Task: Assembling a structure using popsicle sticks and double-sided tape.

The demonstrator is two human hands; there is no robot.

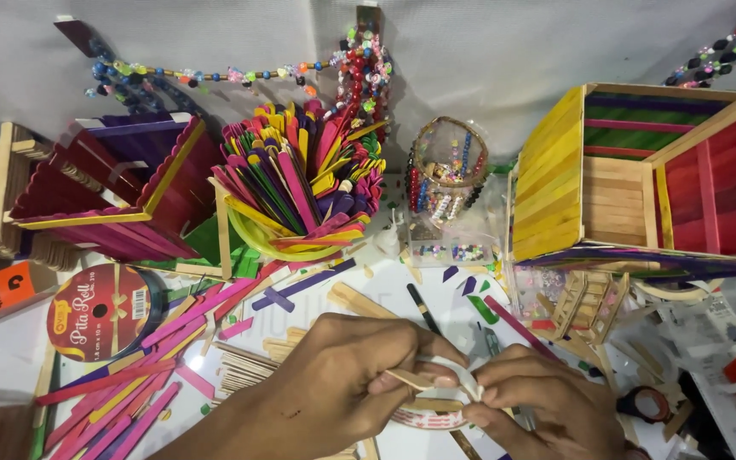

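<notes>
Your left hand (338,383) is curled tight, thumb and fingers pinching a plain wooden craft stick (409,378) near its end. Your right hand (538,405) is closed too, its fingertips gripping a strip of white tape (463,376) that loops over the stick right where the two hands meet. Just under them sits a tape roll (419,417), partly hidden by your fingers. All of this is at the near edge of the counter (389,281), low in the view.

To your left, loose pink, yellow and purple sticks (129,383) lie scattered across the surface, with a red ribbon spool (100,311) beside them. A small pile of plain sticks (244,366) lies close to your left wrist. To your right, clear packets (717,341) crowd the surface.

Further out, a yellow cup of coloured sticks (300,183) stands in the middle, a purple and pink stick box (117,192) to its left, a beaded basket (446,170) to its right, and a large yellow and red stick house (649,170) at far right. Strings of beads (240,75) hang against the white backdrop. The only open patch is the white stretch just ahead of your hands.
</notes>
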